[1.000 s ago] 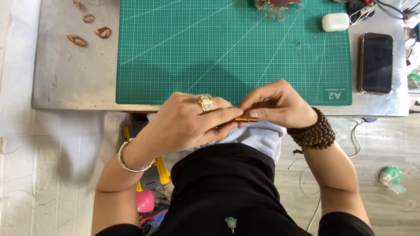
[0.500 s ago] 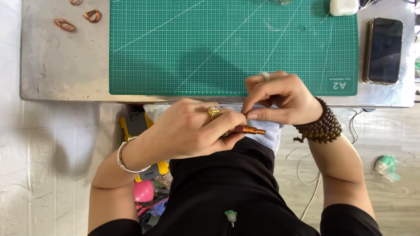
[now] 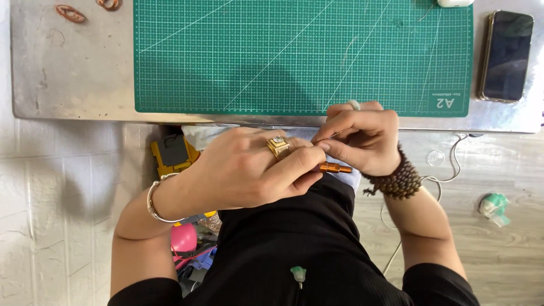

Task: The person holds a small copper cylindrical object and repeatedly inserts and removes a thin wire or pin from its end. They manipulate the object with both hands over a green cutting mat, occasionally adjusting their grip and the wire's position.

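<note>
My left hand [image 3: 249,167], with a gold ring and a silver bangle, is closed around a small copper-coloured tool [image 3: 334,168] whose tip sticks out to the right. My right hand [image 3: 360,136], wearing a brown bead bracelet, pinches at that tool's end with thumb and fingers. Both hands sit over my lap, just below the front edge of the metal table [image 3: 68,79]. What the right fingers pinch is too small to tell.
A green cutting mat [image 3: 294,51] covers the table. A dark phone [image 3: 506,55] lies at its right, copper wire loops [image 3: 71,12] at the far left. A yellow tool [image 3: 173,153] and pink object [image 3: 184,238] lie below left; a teal item [image 3: 494,205] is on the floor.
Both hands have shifted slightly right and nearer my body, staying together on the copper-coloured tool. The view has tilted down, so less of the table's far side shows.
</note>
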